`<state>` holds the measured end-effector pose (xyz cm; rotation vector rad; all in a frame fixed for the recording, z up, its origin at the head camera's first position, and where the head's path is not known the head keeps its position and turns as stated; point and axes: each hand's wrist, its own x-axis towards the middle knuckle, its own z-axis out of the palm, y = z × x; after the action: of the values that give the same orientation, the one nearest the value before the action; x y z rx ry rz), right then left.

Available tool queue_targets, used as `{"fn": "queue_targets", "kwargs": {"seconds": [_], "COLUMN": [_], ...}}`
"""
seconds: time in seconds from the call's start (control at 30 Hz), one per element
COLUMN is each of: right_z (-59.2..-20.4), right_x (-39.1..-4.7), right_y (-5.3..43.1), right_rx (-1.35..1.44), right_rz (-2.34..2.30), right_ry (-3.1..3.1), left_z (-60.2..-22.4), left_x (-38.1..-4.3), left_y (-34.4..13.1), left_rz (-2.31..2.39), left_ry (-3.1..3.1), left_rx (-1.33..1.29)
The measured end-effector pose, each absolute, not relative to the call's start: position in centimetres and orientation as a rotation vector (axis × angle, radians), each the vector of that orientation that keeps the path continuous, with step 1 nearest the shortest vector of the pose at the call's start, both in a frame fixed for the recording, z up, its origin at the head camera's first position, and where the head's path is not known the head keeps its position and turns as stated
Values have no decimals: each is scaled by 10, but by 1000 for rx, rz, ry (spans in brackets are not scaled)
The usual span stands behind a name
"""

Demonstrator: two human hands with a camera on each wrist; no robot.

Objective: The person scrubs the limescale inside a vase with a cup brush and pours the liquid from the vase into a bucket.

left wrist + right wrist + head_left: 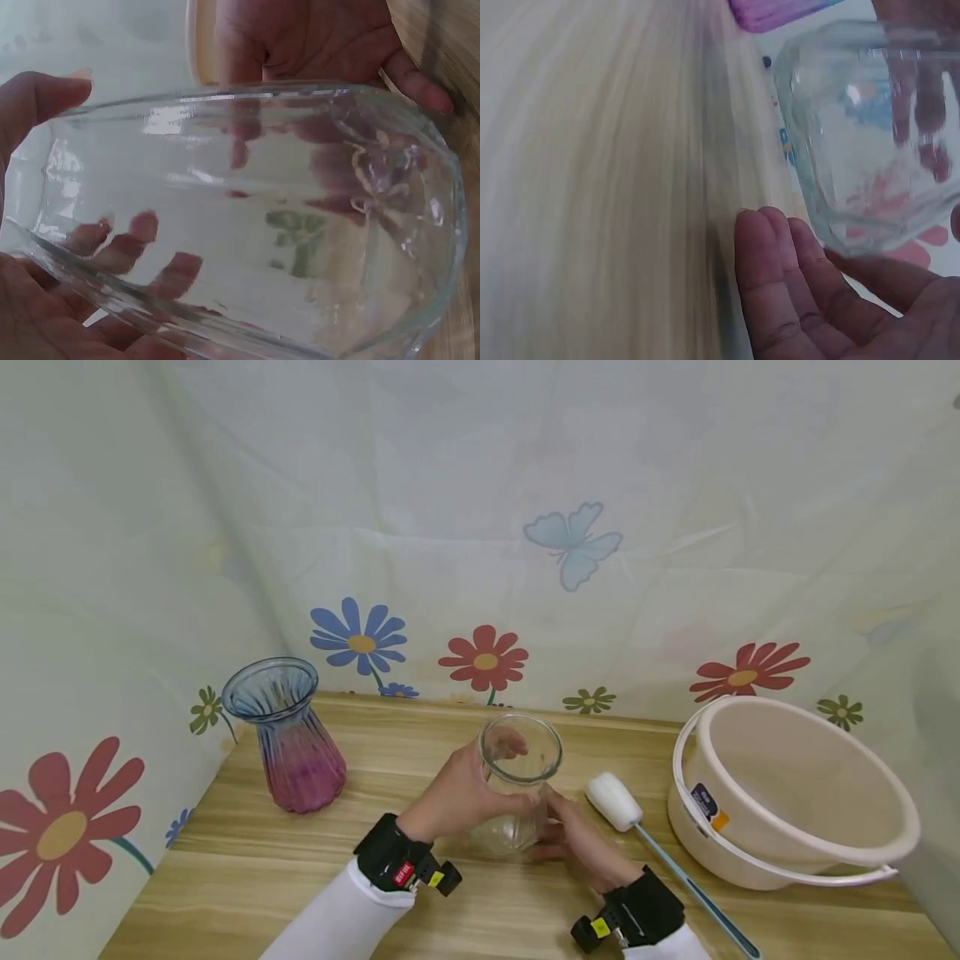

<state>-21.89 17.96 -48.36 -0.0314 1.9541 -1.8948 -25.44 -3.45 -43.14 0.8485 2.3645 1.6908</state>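
Note:
A clear glass vase [513,833] stands upright in the middle of the head view, its round rim toward me. My left hand [459,792] grips its upper part, thumb along the near side and fingers round the far side, seen through the glass [202,180] in the left wrist view. On the vase's lower right is my right hand [588,845]. Its fingers [769,274] extend beside the base with only a slight bend. In the right wrist view the vase's base [817,142] appears raised over the tabletop.
A blue-to-pink ribbed vase [303,764] stands at the left. To the right lies a white sponge brush [615,802] with a blue handle [697,893]. Beyond it is a cream bucket [750,843], its handle lowered. A flower-printed curtain [450,568] backs the wooden table [405,735].

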Motion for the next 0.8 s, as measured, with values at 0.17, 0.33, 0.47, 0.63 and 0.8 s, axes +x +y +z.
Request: {"fn": "queue_targets", "kwargs": {"seconds": [0.17,0.33,0.47,0.63,0.8], "right_z": [-483,-484,-485,-486,-488], "right_x": [-217,-219,-219,-220,-222], "right_y": [191,195,194,194,195], "right_rx": [-5,-41,-40,-43,-78], "right_rz": [-1852,-1850,-1851,-1850,-1841], "right_ry": [2099,2145,2158,2178,2187], "left_z": [-434,-437,-441,-446,-450], "left_x": [-253,-252,-254,-256,-259], "left_y": [-32,-30,-29,-28,-26], "left_rz": [1668,1660,1637,1648,1641], "left_ry": [2268,2182,2159,2119,2096], "left_rx": [902,911,947,969,980]}}
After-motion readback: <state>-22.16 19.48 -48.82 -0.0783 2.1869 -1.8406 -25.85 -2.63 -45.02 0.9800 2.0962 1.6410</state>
